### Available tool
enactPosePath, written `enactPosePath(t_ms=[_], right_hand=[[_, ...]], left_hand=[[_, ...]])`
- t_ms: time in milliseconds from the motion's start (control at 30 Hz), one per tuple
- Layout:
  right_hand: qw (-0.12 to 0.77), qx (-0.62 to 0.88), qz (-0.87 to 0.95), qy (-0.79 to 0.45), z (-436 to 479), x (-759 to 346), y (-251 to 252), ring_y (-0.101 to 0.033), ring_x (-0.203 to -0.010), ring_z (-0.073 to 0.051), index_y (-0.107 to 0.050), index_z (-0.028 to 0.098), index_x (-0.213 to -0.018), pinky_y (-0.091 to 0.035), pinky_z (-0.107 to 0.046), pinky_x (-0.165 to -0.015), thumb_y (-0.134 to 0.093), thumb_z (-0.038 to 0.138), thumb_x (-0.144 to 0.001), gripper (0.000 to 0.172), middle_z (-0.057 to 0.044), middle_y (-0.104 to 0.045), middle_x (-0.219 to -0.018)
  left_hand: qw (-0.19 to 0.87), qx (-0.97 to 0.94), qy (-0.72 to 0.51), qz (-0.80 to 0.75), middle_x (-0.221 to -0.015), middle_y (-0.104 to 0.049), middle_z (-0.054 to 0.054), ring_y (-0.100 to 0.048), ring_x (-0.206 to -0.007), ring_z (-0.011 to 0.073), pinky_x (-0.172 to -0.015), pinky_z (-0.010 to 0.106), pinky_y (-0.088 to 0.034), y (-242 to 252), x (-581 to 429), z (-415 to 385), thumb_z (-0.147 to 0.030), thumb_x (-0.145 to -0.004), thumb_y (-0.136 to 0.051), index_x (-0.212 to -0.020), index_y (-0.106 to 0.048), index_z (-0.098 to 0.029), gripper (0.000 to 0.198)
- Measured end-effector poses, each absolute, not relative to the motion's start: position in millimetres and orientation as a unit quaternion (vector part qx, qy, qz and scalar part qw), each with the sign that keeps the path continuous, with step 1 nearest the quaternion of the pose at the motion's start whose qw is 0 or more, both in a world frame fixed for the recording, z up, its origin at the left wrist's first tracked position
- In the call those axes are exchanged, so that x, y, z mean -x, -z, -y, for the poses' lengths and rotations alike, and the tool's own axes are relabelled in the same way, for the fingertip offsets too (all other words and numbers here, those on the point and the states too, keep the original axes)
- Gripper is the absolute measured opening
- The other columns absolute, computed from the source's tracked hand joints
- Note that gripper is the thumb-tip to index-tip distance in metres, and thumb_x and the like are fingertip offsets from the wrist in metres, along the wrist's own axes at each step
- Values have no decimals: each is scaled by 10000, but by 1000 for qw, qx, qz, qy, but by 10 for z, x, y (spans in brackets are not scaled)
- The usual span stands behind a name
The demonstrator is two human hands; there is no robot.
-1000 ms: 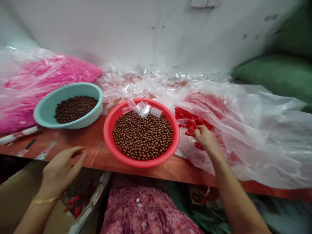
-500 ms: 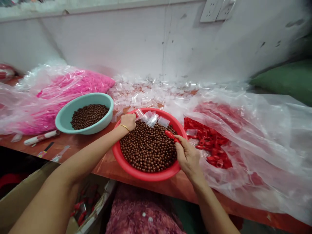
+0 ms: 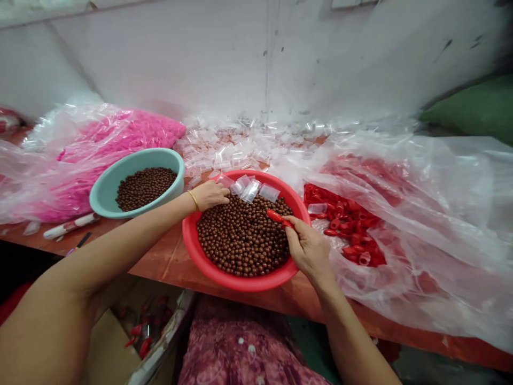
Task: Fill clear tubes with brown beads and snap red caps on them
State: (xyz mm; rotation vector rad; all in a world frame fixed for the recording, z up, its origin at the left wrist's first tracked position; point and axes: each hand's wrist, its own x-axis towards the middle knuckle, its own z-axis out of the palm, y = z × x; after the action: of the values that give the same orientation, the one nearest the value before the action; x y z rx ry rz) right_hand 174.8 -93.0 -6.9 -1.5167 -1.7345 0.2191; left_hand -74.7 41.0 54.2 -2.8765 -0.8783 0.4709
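Observation:
A red basin (image 3: 200, 254) full of small brown balls (image 3: 240, 240) stands at the table's front edge. Small clear plastic bags (image 3: 250, 188) lie on the balls at its far rim. My left hand (image 3: 208, 194) reaches over the basin's left rim, fingers closed beside those bags; what it grips is hidden. My right hand (image 3: 306, 248) rests at the basin's right rim and pinches a small red plastic piece (image 3: 276, 216) over the balls.
A teal basin (image 3: 104, 187) of darker balls stands to the left. Behind it lies a bag of pink pieces (image 3: 120, 139). Right of the red basin, an opened clear bag (image 3: 420, 214) holds red pieces (image 3: 352, 235). Loose clear bags (image 3: 240, 147) cover the back. A cardboard box (image 3: 112, 342) sits below.
My left hand came up from the box below and reached to the bags in the red basin. My right hand left the red pile carrying a red piece to the basin.

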Motion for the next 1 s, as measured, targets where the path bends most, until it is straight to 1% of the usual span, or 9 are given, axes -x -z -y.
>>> enactPosePath(t_ms=[133, 300, 367, 467, 633, 733, 800, 867, 1000], right_hand=[[406, 599, 686, -82, 925, -1750, 83, -667, -722, -181, -666, 184, -1020, -497, -278, -675, -423, 274, -862, 303, -47, -727, -872], [413, 601, 679, -86, 915, -1749, 102, -673, -743, -187, -671, 175, -1015, -491, -277, -673, -426, 283, -862, 309, -56, -728, -892], [420, 600, 676, -82, 912, -1748, 109, -674, -751, -192, -673, 181, -1013, -489, -280, -667, -430, 286, -858, 307, -58, -728, -895], [425, 597, 675, -87, 912, -1747, 111, -674, -754, -194, -672, 184, -1011, -489, -284, -672, -433, 289, -857, 303, -59, -728, -895], [434, 592, 673, -95, 916, -1748, 105, -670, -729, -185, -671, 183, -1005, -485, -277, -654, -432, 283, -862, 296, -52, -728, -868], [441, 590, 670, -92, 914, -1750, 112, -669, -731, -183, -670, 187, -1012, -480, -273, -648, -435, 280, -863, 293, -50, -727, -875], [443, 590, 669, -92, 910, -1750, 116, -669, -725, -182, -671, 194, -1013, -478, -273, -641, -436, 280, -863, 292, -47, -727, -871], [443, 591, 668, -92, 906, -1748, 117, -669, -717, -183, -674, 195, -1007, -478, -274, -637, -439, 279, -860, 289, -45, -728, -859], [445, 591, 667, -88, 903, -1746, 112, -676, -755, -192, -675, 198, -1001, -485, -281, -658, -445, 272, -854, 283, -48, -729, -890]], left_hand=[[84, 947, -168, 262, -867, -610, 66, -531, -816, 171, -745, 303, -393, -485, 781, -553, -115, -811, -474, -745, -618, -193, 176], [145, 945, -177, 235, -987, -603, 96, -537, -902, 222, -743, 355, -388, -480, 774, -614, -89, -801, -469, -718, -612, -165, 182], [140, 945, -189, 226, -994, -603, 100, -540, -899, 227, -745, 360, -386, -474, 758, -634, -76, -781, -481, -666, -599, -160, 185], [104, 947, -208, 223, -894, -622, 89, -552, -805, 196, -731, 326, -385, -447, 761, -659, -64, -745, -511, -626, -586, -162, 172], [62, 937, -205, 277, -710, -631, 47, -559, -683, 166, -638, 268, -383, -456, 874, -585, -128, -794, -473, -723, -605, -172, 157], [52, 922, -204, 325, -749, -654, 49, -581, -691, 171, -620, 253, -393, -539, 901, -413, -222, -817, -481, -872, -607, -165, 148], [42, 904, -212, 368, -789, -662, 72, -598, -716, 183, -632, 258, -412, -596, 875, -277, -282, -846, -455, -977, -589, -143, 233], [43, 890, -236, 387, -831, -658, 108, -612, -760, 200, -655, 272, -434, -621, 826, -163, -285, -873, -405, -968, -604, -115, 278], [73, 876, -267, 396, -937, -640, 158, -626, -836, 215, -679, 273, -457, -538, 700, -51, -164, -839, -419, -882, -652, -99, 247]])
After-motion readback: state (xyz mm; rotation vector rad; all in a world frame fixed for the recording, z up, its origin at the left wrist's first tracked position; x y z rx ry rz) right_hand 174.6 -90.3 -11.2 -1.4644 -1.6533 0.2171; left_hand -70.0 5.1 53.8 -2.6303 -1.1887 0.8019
